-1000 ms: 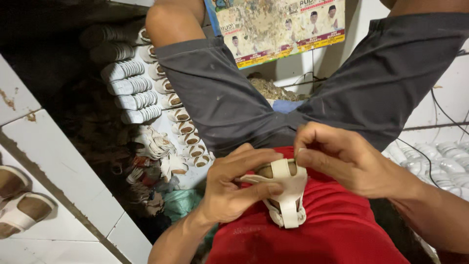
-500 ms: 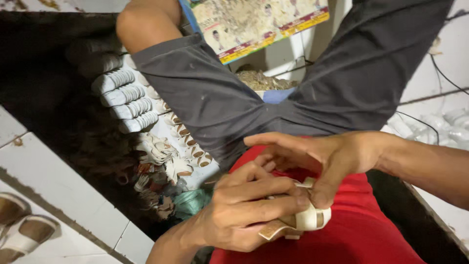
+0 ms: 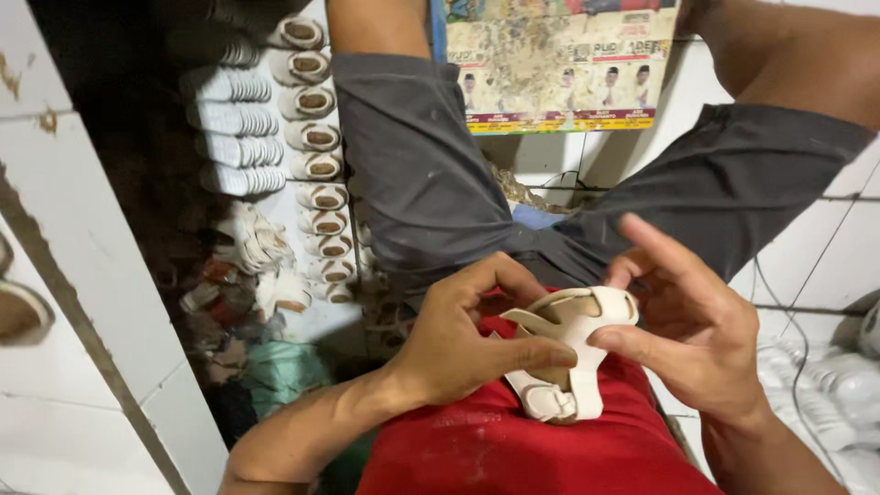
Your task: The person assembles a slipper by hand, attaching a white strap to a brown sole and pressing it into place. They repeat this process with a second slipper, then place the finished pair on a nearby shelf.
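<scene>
Head view: both hands hold one cream strapped sandal upper [image 3: 570, 353] at centre, resting on a red cloth [image 3: 513, 449] over the person's lap at 6 o'clock. Left hand [image 3: 467, 344] closes on it from 9 o'clock, fingers curled over the straps, one fingertip laid across the piece. Right hand [image 3: 697, 330] grips from 3 o'clock, thumb pressed on the strap edge, other fingers spread loose above. Hands close together, nearly touching across the piece. Grey shorts [image 3: 431, 183] cover the spread legs at 12 o'clock. Floor at 10 to 11 o'clock: rows of small cream sandals [image 3: 316, 174] and stacked white soles [image 3: 234, 128], with a messy scrap pile [image 3: 247, 275] below. White tiled surface [image 3: 82, 275] at 9 o'clock. Printed poster [image 3: 559, 64] on white tiled wall at 12 to 1 o'clock. More white soles [image 3: 825, 385] at 4 o'clock, blurry.
</scene>
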`<state>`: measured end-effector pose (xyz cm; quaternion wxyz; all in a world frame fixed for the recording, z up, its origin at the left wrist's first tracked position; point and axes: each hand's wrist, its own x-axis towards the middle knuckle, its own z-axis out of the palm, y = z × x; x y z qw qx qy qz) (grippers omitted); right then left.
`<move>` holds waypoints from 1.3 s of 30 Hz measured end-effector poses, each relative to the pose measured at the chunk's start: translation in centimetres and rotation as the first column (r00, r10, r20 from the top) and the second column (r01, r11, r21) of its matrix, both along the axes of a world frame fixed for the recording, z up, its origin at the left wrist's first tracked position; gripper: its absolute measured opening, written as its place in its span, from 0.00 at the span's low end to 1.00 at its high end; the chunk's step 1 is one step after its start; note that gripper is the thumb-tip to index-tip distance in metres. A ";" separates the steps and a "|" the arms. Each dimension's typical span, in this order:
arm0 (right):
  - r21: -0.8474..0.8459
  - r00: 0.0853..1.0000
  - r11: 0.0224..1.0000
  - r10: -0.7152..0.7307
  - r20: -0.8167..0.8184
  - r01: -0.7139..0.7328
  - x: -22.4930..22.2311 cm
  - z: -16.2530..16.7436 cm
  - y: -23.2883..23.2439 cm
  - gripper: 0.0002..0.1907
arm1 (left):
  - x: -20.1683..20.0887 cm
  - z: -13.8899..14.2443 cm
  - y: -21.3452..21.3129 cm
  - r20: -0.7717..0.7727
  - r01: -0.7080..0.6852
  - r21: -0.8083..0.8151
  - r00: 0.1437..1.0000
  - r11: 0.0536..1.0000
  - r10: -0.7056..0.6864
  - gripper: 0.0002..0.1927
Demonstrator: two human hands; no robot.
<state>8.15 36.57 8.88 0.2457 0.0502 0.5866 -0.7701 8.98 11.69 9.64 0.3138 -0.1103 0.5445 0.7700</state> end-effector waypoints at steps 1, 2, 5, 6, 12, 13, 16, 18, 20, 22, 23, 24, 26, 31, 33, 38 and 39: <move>-0.010 1.000 1.000 0.000 0.000 0.000 -0.1 -0.3 0.0 0.48 | 0.2 0.0 -0.3 -0.062 -0.003 -0.006 0.998 1.000 0.003 0.14; -0.017 1.000 1.000 -0.001 -0.001 0.001 -0.1 -0.6 -0.1 0.48 | 0.4 0.0 -0.5 -0.125 -0.006 -0.010 0.992 1.000 0.005 0.11; -0.085 1.000 0.996 -0.005 -0.002 0.005 -0.1 -1.5 -0.1 0.50 | 1.0 -0.7 -0.9 -0.102 -0.018 -0.077 0.995 0.997 0.010 0.08; -0.112 1.000 0.994 -0.012 0.000 0.012 0.0 -1.8 -0.1 0.51 | 1.3 -1.1 -1.0 -0.093 -0.008 -0.032 0.996 0.999 0.005 0.08; -0.192 0.999 0.981 0.024 -0.047 -0.032 1.1 -2.3 0.3 0.52 | 1.0 -5.7 -0.6 0.086 0.052 0.604 0.988 0.795 -0.130 0.16; -0.189 0.998 0.981 0.041 -0.056 -0.050 1.3 -2.3 0.4 0.53 | 0.4 -6.4 -0.1 0.129 0.055 0.743 0.966 0.667 -0.224 0.25; -0.225 0.992 0.968 0.095 -0.087 -0.112 1.6 -2.2 0.8 0.53 | -1.7 -7.0 1.8 0.159 0.038 0.923 0.869 0.382 -0.469 0.46; -0.252 0.993 0.964 0.062 -0.101 -0.086 1.6 -2.0 1.0 0.54 | -2.7 -6.3 1.8 0.169 0.082 0.884 0.861 0.460 -0.480 0.50; -0.172 0.998 0.984 0.038 -0.045 -0.046 1.4 -1.9 1.1 0.55 | -3.5 -5.0 0.3 0.138 0.177 0.676 0.923 0.716 -0.359 0.46; -0.115 0.999 0.993 0.036 0.019 -0.033 1.0 -1.6 1.1 0.55 | -3.2 -2.9 -1.3 0.104 0.191 0.407 0.962 0.893 -0.253 0.34; -0.101 0.997 0.994 0.051 0.054 -0.046 0.8 -1.5 0.9 0.56 | -3.2 -1.9 -1.8 0.075 0.171 0.255 0.978 0.952 -0.196 0.29; -0.094 0.993 0.994 0.073 0.095 -0.064 0.5 -1.5 0.7 0.56 | -3.3 -0.9 -2.0 0.039 0.236 0.138 0.969 0.962 -0.244 0.23; -0.104 0.992 0.993 0.071 0.107 -0.060 0.1 -1.3 0.4 0.56 | -3.5 1.3 -2.2 -0.011 0.321 -0.115 0.946 0.940 -0.324 0.15; -0.099 0.992 0.987 0.127 0.013 -0.126 -0.7 -1.6 -0.3 0.58 | -5.4 4.2 -1.8 -0.167 0.344 -0.236 0.907 0.909 -0.386 0.12; -0.142 0.992 0.983 0.126 0.027 -0.121 -0.6 -1.6 -0.4 0.59 | -5.3 4.1 -1.4 -0.078 0.336 -0.239 0.928 0.911 -0.363 0.10; -0.153 0.988 0.977 0.135 -0.080 -0.146 -0.6 -1.2 -0.5 0.62 | -4.1 1.7 -1.5 0.099 0.275 -0.012 0.957 0.961 -0.273 0.10; -0.150 0.985 0.977 0.140 -0.100 -0.154 -0.5 -1.1 -0.5 0.63 | -3.8 1.1 -1.6 0.129 0.301 0.022 0.945 0.953 -0.301 0.12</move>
